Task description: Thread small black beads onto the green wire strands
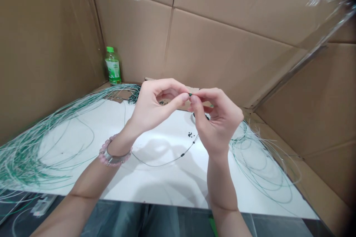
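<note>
Fingertips (pixel 184 97) pinching dark bead (pixel 190 94) (tiny, round), thin green wire (pixel 178 160), white table (pixel 155 189)

Left hand (pixel 154 109) and right hand (pixel 218 124) raised, thumbs and forefingers pinched, the two pinches meeting at the fingertips. Both wrists bent; left forearm (pixel 89 189) and right forearm (pixel 222 189) angle up from below.

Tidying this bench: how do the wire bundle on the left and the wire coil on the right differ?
The left wire bundle is much larger and denser than the right wire coil. The bundle fans out in long sweeps; the coil lies in looser rings. Both are thin green-and-white strands.
</note>
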### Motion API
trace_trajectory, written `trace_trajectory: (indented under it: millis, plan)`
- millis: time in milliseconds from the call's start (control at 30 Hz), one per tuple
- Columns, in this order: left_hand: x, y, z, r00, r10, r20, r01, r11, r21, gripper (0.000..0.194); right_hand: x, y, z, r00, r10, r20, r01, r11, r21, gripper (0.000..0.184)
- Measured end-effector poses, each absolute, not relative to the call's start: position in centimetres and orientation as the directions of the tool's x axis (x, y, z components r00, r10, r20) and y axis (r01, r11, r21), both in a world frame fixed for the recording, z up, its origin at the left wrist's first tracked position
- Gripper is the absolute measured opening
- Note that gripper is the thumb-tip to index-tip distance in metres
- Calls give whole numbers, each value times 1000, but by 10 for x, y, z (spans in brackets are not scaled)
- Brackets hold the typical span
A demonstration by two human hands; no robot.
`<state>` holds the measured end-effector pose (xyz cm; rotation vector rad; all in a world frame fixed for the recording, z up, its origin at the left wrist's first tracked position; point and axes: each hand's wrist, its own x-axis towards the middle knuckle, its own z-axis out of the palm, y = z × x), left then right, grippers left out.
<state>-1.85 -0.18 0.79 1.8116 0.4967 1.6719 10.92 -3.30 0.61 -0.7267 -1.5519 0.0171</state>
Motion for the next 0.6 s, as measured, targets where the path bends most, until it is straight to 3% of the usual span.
trace_trajectory:
  millis: [600]
  plan:
    - [-22, 3, 5, 135, 528, 838, -12, -845, 534, 2, 123, -40, 14, -89, 384, 919, 622, 742, -250, 14]
